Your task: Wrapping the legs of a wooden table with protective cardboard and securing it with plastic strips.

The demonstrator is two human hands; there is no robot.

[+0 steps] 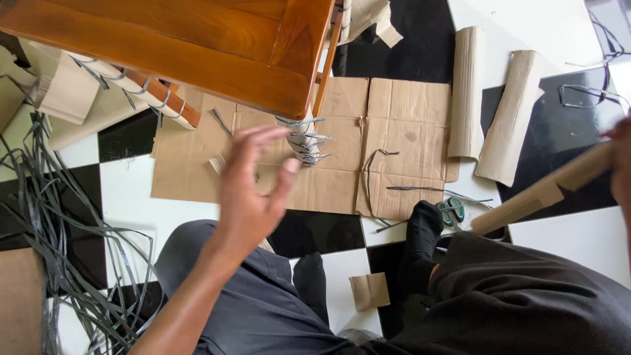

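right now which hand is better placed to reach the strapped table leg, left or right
Left, probably. The left hand hovers open right beside the strapped table leg, empty. The right hand is far off at the frame edge, already gripping a cardboard roll.

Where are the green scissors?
In the head view, the green scissors lie on the checkered floor right of centre, just beyond the black-socked foot, at the near edge of the flat cardboard sheet and below the two cardboard rolls.
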